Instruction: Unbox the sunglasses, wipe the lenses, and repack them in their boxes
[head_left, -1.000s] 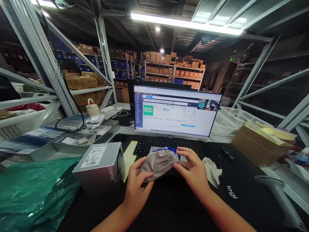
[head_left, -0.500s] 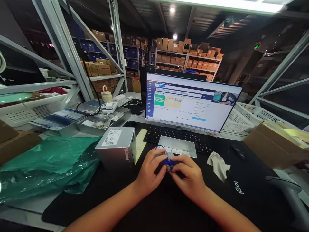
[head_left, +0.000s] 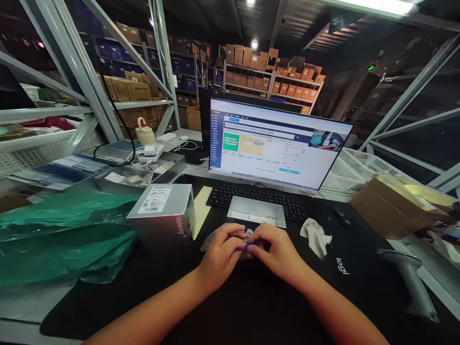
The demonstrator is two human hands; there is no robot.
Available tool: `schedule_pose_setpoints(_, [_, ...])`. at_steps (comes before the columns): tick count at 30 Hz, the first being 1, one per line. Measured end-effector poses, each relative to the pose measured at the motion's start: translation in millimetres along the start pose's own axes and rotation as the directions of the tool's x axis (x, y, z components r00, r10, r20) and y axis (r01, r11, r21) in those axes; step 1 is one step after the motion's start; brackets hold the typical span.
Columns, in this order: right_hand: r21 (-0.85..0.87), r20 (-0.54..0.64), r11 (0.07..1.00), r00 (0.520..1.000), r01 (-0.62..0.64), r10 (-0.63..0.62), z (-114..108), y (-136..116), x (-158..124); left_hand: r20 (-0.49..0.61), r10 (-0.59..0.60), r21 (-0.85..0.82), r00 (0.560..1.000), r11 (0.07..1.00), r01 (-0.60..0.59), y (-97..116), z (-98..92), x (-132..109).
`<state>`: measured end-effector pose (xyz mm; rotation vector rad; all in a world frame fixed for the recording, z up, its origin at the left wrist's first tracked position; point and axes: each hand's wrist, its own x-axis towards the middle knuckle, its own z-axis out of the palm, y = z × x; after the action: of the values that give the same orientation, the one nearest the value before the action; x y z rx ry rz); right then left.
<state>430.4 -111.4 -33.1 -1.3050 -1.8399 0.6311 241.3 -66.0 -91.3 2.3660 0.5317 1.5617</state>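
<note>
Both hands meet at the middle of the black desk mat, just in front of a small open silver tray. My left hand has its fingers closed on a blue cord. My right hand pinches the same cord from the other side. A crumpled clear plastic bag shows beside and beneath the fingers, its contents mostly hidden. Left of the hands stands a silver box with a white label on top, beside a yellow sheet.
A monitor and black keyboard are behind the tray. Green plastic covers the left side. To the right are a crumpled cloth, mouse, scanner and cardboard box.
The view has shifted slightly. My hands have drawn closer together over the cord, whose loop no longer stands up, and more of the clear bag shows at the left.
</note>
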Motion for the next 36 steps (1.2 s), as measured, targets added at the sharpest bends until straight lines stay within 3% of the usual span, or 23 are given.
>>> schedule_pose_setpoints(3, [0.323,0.065,0.938,0.992,-0.128,0.113,-7,2,3,0.0,0.014,0.014,1.0,1.0,-0.014,-3,1.5,-3])
schedule_pose_setpoints(6, [0.626,0.096,0.746,0.972,-0.226,0.214,-14,4,5,-0.004,0.009,0.039,1.0,0.999,-0.009,-4,3.0,-4])
schedule_pose_setpoints(8, [0.723,0.012,0.664,0.964,-0.192,0.266,-18,4,6,-0.025,-0.007,0.063,1.0,0.998,0.009,-4,4.0,-4])
schedule_pose_setpoints(12, [0.771,-0.208,0.637,0.938,-0.016,0.276,-31,3,5,-0.116,-0.121,0.133,0.986,0.982,0.136,-2,3.3,1])
schedule_pose_setpoints(15, [0.74,-0.273,0.671,0.929,0.036,0.251,-41,0,3,-0.101,-0.204,0.094,0.974,0.972,0.213,-1,-0.1,6])
schedule_pose_setpoints(19, [0.633,-0.341,0.774,0.907,0.029,0.245,-47,-2,3,0.004,-0.187,0.054,0.982,0.981,0.187,1,-2.3,10])
schedule_pose_setpoints(21, [0.489,-0.405,0.872,0.89,0.014,0.212,-49,0,4,0.005,-0.178,0.071,0.984,0.982,0.178,3,-1.5,11])
schedule_pose_setpoints(23, [0.233,-0.493,0.972,0.858,-0.029,0.144,-51,3,6,-0.003,-0.185,0.074,0.983,0.98,0.184,4,-0.5,11])
schedule_pose_setpoints(25, [-0.02,-0.577,0.996,0.815,-0.092,0.063,-54,7,9,-0.007,-0.192,0.059,0.981,0.98,0.192,5,0.0,11])
schedule_pose_setpoints(27, [-0.097,-0.622,0.985,0.782,-0.14,0.05,-56,12,14,-0.01,-0.201,0.044,0.98,0.979,0.201,5,-0.2,11])
schedule_pose_setpoints(28, [-0.047,-0.613,0.987,0.785,-0.151,0.091,-57,14,15,-0.008,-0.212,0.037,0.977,0.977,0.212,4,-0.5,11])
schedule_pose_setpoints(30, [0.158,-0.494,0.976,0.844,-0.149,0.209,-63,16,16,-0.004,-0.243,0.024,0.97,0.97,0.243,2,-1.8,12])
schedule_pose_setpoints(32, [0.34,-0.195,0.926,0.951,-0.165,0.241,-72,15,11,0.005,-0.281,0.004,0.96,0.96,0.281,0,-3.9,13])
schedule_pose_setpoints(33, [0.373,-0.004,0.91,0.98,-0.182,0.198,-78,13,7,0.013,-0.299,-0.012,0.954,0.954,0.299,-1,-5.1,14])
schedule_pose_setpoints(34, [0.364,0.173,0.912,0.976,-0.191,0.135,-84,12,1,0.024,-0.317,-0.032,0.948,0.948,0.318,-2,-6.4,14])
schedule_pose_setpoints(36, [0.265,0.421,0.95,0.906,-0.162,0.037,-90,7,-8,0.067,-0.344,-0.075,0.937,0.934,0.349,-3,-8.4,16])
